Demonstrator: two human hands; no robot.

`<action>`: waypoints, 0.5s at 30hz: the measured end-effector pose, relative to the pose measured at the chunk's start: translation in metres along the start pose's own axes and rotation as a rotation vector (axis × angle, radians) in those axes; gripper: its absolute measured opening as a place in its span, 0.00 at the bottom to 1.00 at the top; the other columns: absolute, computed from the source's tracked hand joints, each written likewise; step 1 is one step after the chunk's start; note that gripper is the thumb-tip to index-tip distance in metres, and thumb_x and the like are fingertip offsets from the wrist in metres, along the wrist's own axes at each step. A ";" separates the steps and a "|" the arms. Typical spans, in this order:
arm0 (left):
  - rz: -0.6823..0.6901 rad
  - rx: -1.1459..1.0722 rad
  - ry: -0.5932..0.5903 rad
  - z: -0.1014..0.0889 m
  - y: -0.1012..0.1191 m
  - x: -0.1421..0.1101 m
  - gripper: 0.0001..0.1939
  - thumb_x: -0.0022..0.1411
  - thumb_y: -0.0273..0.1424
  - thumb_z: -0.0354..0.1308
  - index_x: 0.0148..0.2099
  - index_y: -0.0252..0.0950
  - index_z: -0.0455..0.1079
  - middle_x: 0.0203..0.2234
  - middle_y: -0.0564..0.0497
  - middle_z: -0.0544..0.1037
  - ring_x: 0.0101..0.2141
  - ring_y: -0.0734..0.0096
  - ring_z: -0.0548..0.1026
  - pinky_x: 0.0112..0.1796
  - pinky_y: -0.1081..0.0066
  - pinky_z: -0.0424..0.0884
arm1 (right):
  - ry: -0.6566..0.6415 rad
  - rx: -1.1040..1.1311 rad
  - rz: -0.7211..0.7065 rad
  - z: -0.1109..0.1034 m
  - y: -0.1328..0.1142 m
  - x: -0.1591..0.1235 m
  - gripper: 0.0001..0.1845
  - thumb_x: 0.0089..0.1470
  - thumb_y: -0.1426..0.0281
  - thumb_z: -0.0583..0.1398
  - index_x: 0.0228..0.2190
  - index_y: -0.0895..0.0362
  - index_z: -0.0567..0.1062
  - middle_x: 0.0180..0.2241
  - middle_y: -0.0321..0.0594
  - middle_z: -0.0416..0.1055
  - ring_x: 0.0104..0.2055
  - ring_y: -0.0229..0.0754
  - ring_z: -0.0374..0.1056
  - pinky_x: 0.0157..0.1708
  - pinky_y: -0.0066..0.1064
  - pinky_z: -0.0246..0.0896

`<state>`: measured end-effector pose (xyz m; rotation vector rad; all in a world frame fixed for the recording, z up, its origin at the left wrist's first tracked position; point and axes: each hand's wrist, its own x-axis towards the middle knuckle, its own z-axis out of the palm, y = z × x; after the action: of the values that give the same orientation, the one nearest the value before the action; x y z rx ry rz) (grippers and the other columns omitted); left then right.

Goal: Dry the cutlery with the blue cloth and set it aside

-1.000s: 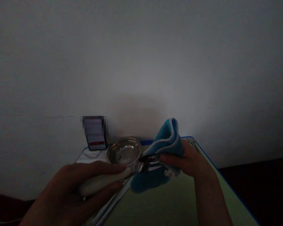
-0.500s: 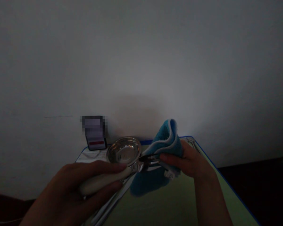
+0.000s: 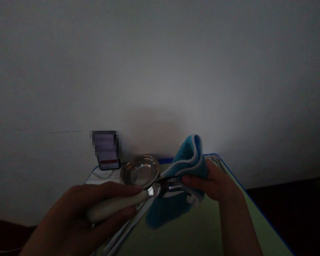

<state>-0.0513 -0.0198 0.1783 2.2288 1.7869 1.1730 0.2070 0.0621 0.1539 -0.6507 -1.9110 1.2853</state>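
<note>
In front of a grey wall (image 3: 160,71), we are working above a green, blue-edged surface (image 3: 202,231). Our left hand (image 3: 74,213) is pinching the pale handle of a fork (image 3: 142,197), and our right hand (image 3: 213,181) is pinching a folded blue cloth (image 3: 186,154), its lower flap hanging beneath the prongs. We are holding the fork raised between both hands, its prong ends reaching the cloth by our right thumb. Just beyond, a metal bowl (image 3: 141,171) is resting near an upright phone (image 3: 108,153); thin metal utensils (image 3: 218,163) are lying at the far right corner.
</note>
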 end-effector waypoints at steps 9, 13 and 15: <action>0.017 0.008 0.015 -0.001 -0.003 -0.002 0.12 0.46 0.47 0.61 0.33 0.51 0.75 0.27 0.57 0.80 0.27 0.71 0.76 0.29 0.75 0.73 | -0.009 -0.017 -0.018 0.000 -0.002 0.000 0.10 0.51 0.63 0.59 0.32 0.55 0.77 0.30 0.35 0.74 0.31 0.34 0.68 0.32 0.26 0.66; 0.028 -0.009 0.037 0.000 -0.004 -0.003 0.11 0.46 0.46 0.62 0.33 0.50 0.75 0.28 0.57 0.80 0.27 0.71 0.76 0.30 0.74 0.74 | -0.024 0.002 -0.040 0.000 -0.001 0.000 0.11 0.51 0.63 0.59 0.34 0.55 0.76 0.31 0.36 0.75 0.32 0.35 0.69 0.33 0.27 0.67; 0.025 -0.012 0.038 0.000 -0.004 -0.003 0.12 0.46 0.46 0.62 0.33 0.50 0.75 0.28 0.57 0.80 0.28 0.70 0.76 0.29 0.74 0.74 | -0.016 0.010 -0.044 0.000 -0.001 0.001 0.11 0.51 0.63 0.59 0.34 0.55 0.76 0.32 0.36 0.75 0.33 0.35 0.69 0.35 0.28 0.67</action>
<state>-0.0547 -0.0208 0.1745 2.2440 1.7657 1.2356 0.2064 0.0620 0.1550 -0.5919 -1.9203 1.2755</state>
